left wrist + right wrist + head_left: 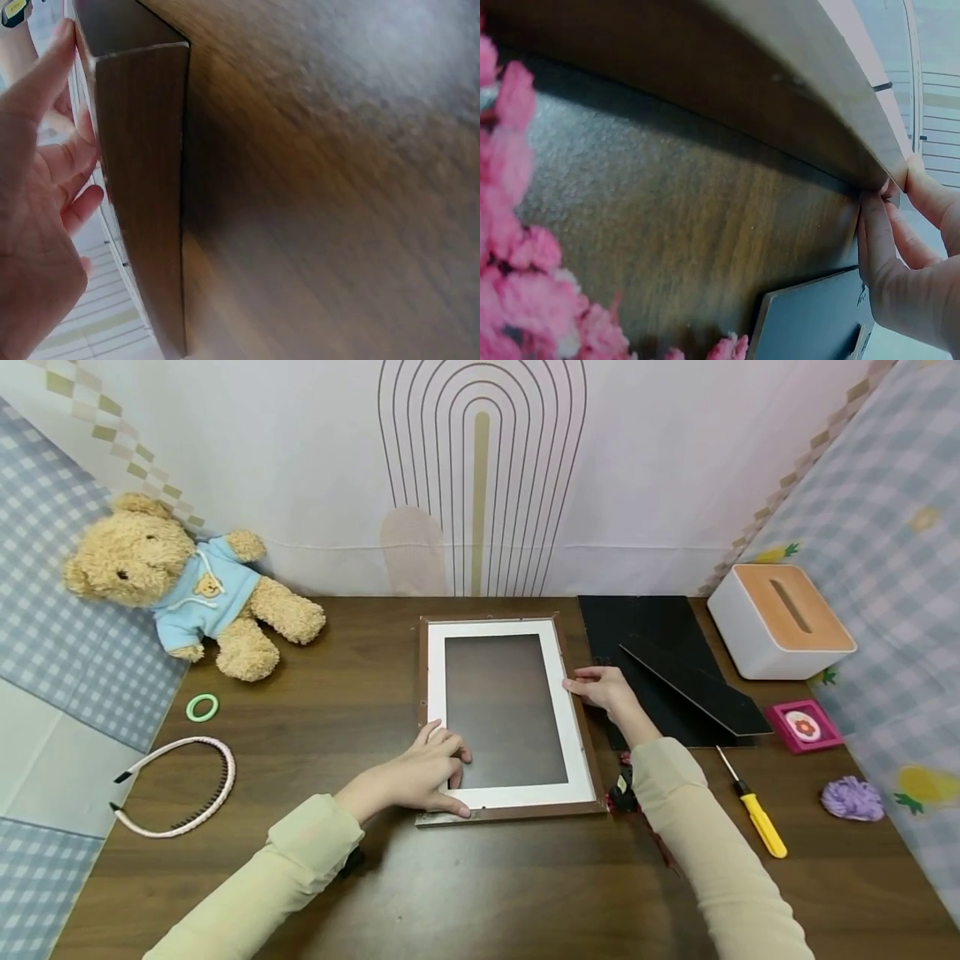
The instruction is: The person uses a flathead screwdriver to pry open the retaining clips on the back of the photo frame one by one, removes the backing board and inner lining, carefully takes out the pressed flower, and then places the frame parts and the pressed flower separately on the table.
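A brown picture frame with a white mat around a grey pane lies in the middle of the table. At its lower left corner my left hand rests, thumb on the bottom border and fingers spread over the left side and mat. The left wrist view shows those fingertips touching the frame's upper edge. On the right side, my right hand pinches the border. In the right wrist view the thumb is on top of the frame and the other fingers are against its outer side.
Right: black backing board with a leaning flap, tissue box, pink box, purple scrunchie, yellow-handled screwdriver. Pink flowers lie near the right wrist. Left: teddy bear, green ring, headband.
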A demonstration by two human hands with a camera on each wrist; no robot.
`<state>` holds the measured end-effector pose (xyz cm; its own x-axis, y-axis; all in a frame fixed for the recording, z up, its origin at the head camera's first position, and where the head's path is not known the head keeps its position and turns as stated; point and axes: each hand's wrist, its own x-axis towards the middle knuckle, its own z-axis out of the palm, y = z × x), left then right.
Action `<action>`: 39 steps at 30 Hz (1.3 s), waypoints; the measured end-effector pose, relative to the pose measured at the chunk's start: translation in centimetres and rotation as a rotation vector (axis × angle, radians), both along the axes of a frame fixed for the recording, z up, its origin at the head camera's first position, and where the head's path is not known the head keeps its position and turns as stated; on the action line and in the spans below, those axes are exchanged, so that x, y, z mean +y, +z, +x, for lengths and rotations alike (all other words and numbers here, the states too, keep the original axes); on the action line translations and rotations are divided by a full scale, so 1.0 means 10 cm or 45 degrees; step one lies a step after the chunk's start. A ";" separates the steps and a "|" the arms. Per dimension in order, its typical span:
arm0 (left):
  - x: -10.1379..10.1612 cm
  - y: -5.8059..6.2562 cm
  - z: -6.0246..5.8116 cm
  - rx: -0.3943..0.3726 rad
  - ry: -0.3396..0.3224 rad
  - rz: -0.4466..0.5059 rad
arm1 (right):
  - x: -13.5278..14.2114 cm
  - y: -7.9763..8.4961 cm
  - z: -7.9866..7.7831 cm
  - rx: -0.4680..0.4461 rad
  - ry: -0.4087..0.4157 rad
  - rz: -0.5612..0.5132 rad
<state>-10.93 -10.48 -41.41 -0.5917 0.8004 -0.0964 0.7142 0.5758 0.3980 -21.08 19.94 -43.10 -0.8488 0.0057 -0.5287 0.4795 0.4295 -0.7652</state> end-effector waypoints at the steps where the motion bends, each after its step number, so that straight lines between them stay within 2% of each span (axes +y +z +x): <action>1: 0.00 0.00 0.00 0.013 -0.009 -0.011 | 0.00 0.00 0.00 -0.001 -0.003 0.004; 3: 0.01 0.00 0.00 0.006 -0.028 -0.027 | 0.00 0.00 0.00 0.002 -0.006 0.012; 6: 0.01 0.02 -0.01 -0.062 -0.041 -0.032 | 0.00 0.00 0.00 0.003 -0.016 0.009; 10: -0.05 0.05 -0.01 -0.102 0.007 0.014 | -0.01 0.01 0.00 0.007 -0.016 0.015; 16: -0.26 0.00 0.07 0.009 0.175 0.149 | 0.00 -0.01 -0.02 0.018 -0.028 0.036; 18: -0.32 -0.05 0.08 -0.010 0.306 0.216 | 0.00 -0.01 -0.02 0.026 -0.019 0.043; 19: -0.35 -0.08 0.08 -0.034 0.401 0.253 | 0.00 0.00 -0.02 0.028 -0.014 0.045; 21: -0.38 -0.12 0.05 -0.135 0.644 0.347 | 0.00 0.00 -0.02 0.042 0.000 0.064; 23: -0.40 -0.14 0.00 -0.304 0.880 0.437 | -0.01 -0.01 -0.01 0.060 0.017 0.086; 25: -0.42 -0.15 -0.07 -0.520 1.045 0.507 | -0.01 -0.01 -0.01 0.072 0.030 0.110; 26: -0.44 -0.15 -0.10 -0.622 1.098 0.532 | -0.02 -0.02 -0.01 0.076 0.032 0.113; 29: -0.55 -0.16 -0.16 -0.891 1.159 0.633 | -0.02 -0.02 0.00 0.066 0.055 0.126; 30: -0.61 -0.15 -0.16 -0.950 1.165 0.674 | -0.02 -0.02 -0.01 0.061 0.057 0.120; 32: -0.79 -0.13 -0.14 -1.032 1.171 0.757 | -0.03 -0.02 -0.01 0.053 0.061 0.107; 35: -1.17 -0.08 -0.06 -1.163 1.161 0.853 | -0.04 0.00 -0.02 0.062 0.074 0.108; 39: -1.71 -0.06 0.06 -1.264 1.167 0.845 | -0.04 0.04 -0.04 0.074 0.101 0.146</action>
